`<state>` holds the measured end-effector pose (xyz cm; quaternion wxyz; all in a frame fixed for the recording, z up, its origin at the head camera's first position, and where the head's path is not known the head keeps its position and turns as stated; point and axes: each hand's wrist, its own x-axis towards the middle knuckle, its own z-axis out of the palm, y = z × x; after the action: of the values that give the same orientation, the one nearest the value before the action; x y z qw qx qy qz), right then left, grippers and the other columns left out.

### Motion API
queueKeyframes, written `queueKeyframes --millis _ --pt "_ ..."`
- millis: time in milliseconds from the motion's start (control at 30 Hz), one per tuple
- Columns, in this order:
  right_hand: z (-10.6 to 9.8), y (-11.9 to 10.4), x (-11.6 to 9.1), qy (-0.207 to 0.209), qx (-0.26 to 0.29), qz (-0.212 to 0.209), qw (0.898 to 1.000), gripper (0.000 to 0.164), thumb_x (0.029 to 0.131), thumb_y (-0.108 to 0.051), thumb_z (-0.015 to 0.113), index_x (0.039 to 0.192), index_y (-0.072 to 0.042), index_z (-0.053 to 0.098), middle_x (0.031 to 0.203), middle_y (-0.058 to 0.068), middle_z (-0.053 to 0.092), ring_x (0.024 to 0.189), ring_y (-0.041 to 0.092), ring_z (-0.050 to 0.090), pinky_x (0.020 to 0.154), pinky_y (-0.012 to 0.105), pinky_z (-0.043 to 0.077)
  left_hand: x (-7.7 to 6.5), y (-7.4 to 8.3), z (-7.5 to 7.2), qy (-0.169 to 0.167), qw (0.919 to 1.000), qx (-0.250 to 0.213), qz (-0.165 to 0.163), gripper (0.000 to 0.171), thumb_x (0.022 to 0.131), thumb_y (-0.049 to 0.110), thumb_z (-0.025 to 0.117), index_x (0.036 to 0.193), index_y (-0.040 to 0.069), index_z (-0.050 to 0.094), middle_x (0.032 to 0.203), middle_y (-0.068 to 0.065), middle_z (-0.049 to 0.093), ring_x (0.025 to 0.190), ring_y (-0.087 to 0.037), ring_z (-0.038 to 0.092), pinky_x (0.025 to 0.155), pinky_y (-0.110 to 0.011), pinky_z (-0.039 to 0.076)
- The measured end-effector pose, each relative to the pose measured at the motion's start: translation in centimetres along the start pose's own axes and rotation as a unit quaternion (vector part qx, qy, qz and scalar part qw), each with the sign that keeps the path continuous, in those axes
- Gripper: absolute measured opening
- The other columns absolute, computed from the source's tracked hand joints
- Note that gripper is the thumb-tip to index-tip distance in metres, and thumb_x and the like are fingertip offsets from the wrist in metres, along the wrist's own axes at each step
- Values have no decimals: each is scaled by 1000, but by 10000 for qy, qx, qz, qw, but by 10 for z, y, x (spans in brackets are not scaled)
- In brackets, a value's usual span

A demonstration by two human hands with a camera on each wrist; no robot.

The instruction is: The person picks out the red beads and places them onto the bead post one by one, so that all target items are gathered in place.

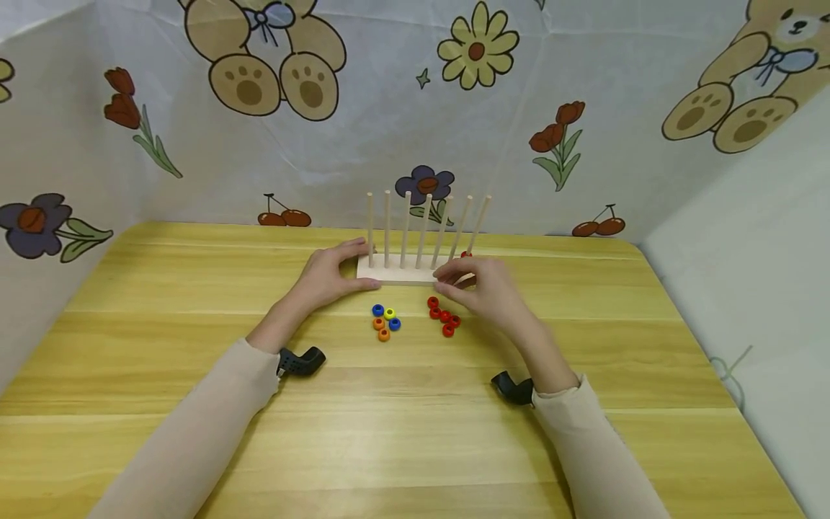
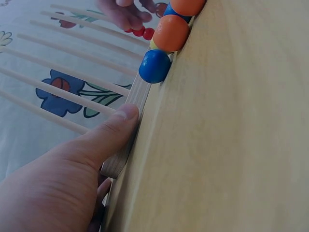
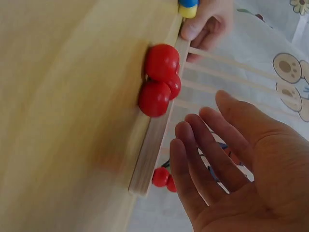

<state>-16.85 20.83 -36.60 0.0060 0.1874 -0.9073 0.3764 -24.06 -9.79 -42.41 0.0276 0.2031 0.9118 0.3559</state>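
Note:
A pale wooden peg rack point(image 1: 402, 273) with a row of upright sticks stands toward the table's far side. My left hand point(image 1: 327, 275) grips its left end, thumb point(image 2: 113, 130) along the front edge and fingers behind. Close to the right end, my right hand point(image 1: 483, 288) hovers with fingers apart and loosely bent; in the right wrist view nothing lies between them. Red beads point(image 3: 160, 177) sit low at the right-end stick, mostly hidden by this hand in the head view. Several loose red beads point(image 1: 444, 316) lie in front of the rack.
Left of the red group lie two blue beads point(image 1: 395, 324), a yellow bead point(image 1: 390, 314) and two orange beads point(image 1: 384, 335). The wooden table point(image 1: 389, 432) ends just behind the rack, against a printed cloth point(image 1: 363, 144) with bears and flowers.

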Motion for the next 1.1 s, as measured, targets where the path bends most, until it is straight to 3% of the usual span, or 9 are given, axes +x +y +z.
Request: queueKeyframes --millis 233,433,867,1100 --pt "8 0 -1 -556 -159 -185 9982 21 96 -1 74 114 -9 82 111 5 79 99 20 74 90 39 65 -1 1 0 -13 10000 -21 -45 82 81 51 90 151 20 60 166 -6 45 155 -37 38 128 -60 27" --pt "12 5 -2 -875 -181 -298 9956 22 97 0 73 114 -11 82 113 1 80 107 17 74 95 36 62 -2 1 0 -36 10000 -29 -46 81 82 51 89 151 20 60 166 -5 46 154 -37 39 128 -59 28" --pt "14 6 1 -814 -42 -198 9965 15 94 -5 80 108 -9 82 106 3 78 96 15 73 91 35 63 0 2 -3 -49 10000 -23 -29 82 82 52 89 152 22 59 167 -4 44 155 -37 38 129 -60 25" --pt "13 4 -1 -415 -117 287 9987 14 95 -11 80 108 -10 81 107 1 77 97 18 73 93 38 62 -1 2 -1 -56 10000 -40 -29 80 82 52 89 151 24 60 166 -4 45 155 -37 38 128 -61 26"
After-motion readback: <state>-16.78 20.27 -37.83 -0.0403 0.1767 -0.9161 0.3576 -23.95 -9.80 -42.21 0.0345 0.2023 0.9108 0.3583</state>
